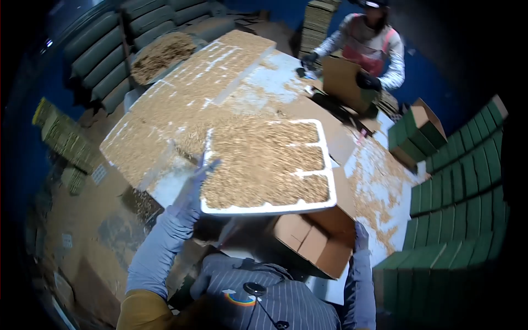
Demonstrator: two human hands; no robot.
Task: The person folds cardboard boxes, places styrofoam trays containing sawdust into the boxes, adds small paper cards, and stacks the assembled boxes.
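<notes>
- While loose tan flakes (264,165) fill the white tray (275,209), the work table (275,82) spreads beneath and beyond it, much of it strewn with the same stuff.
- Tray: in front of the wearer, near rim overlapping an open carton (344,250). What bears its weight, unclear. Judgement: best held level, since the fill looks loose and likely to slide over a dipped rim.
- Fill: two white divider tips show at right; elsewhere heaped. Probably worth evening out toward the corners, with light pressure.
- Carton: tilted, mouth up, below the tray's near right corner. Steadying it square would likely limit spills.
- Left hand (192,199): gloved, blurred; appears clamped on tray's left rim, fingers over the edge. A firm, low hold should serve.
- Right hand (361,235): at carton's right side; fingers obscured, cannot tell whether gripping.
</notes>
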